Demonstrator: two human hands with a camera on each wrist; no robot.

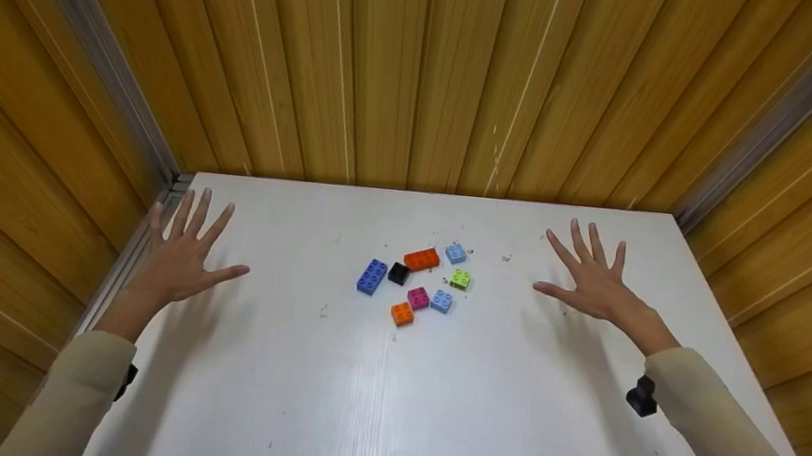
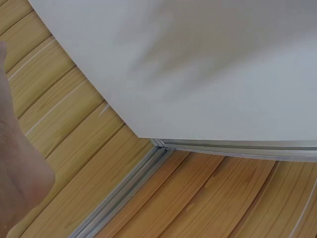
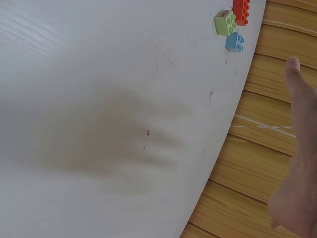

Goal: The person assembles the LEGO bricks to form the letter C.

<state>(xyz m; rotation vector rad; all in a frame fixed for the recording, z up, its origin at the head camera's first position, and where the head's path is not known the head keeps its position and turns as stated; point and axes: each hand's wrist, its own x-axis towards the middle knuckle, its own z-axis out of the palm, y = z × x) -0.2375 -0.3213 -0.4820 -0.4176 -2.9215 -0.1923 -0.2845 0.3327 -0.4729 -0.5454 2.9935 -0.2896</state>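
Several toy building bricks lie loosely grouped mid-table in the head view. A long blue brick (image 1: 371,276) is leftmost, beside a black brick (image 1: 398,273) and a long red-orange brick (image 1: 421,259). A light blue brick (image 1: 455,254) and a lime green brick (image 1: 459,279) sit at the right. Nearer are a magenta brick (image 1: 418,298), a second light blue brick (image 1: 441,301) and an orange brick (image 1: 402,314). Fingers spread, my left hand (image 1: 179,265) hovers over the table's left side. My right hand (image 1: 593,282), likewise spread and holding nothing, is above the right side.
The white table (image 1: 327,401) carries small dark scuffs around the bricks. Wood-patterned panels (image 1: 385,67) rise behind it and on both sides, with grey metal posts (image 1: 107,53) at the corners. Each sleeve has a small black device (image 1: 642,396) at the wrist.
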